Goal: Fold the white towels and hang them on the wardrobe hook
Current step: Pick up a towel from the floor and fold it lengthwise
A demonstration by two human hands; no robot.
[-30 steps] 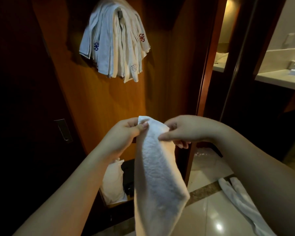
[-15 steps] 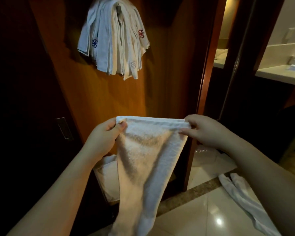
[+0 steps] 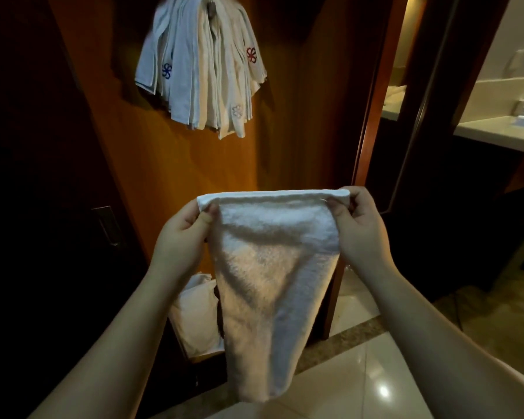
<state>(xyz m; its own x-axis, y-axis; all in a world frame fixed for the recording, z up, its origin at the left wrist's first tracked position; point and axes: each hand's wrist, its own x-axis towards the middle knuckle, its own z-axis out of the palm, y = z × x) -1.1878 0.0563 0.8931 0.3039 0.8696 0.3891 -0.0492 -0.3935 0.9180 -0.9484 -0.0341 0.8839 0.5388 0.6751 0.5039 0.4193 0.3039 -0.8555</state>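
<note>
The hands are drawing apart now, left hand [image 3: 183, 237] and right hand [image 3: 359, 228] each pinching a top corner, spreading the towel [image 3: 273, 267] flat below the hook's hanging towels [image 3: 200, 65], readying a fold.

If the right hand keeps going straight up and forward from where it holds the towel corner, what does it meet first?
Probably the orange-brown wooden wardrobe panel. The right hand, pinching the white terry towel, sits right of the hanging bundle of white towels, though depth is unclear.

wardrobe panel [image 3: 170, 164] | hook [image 3: 211, 9]: folded white towels [image 3: 200, 71] hanging | wardrobe bottom: possibly a white bag [image 3: 197, 316]
</note>
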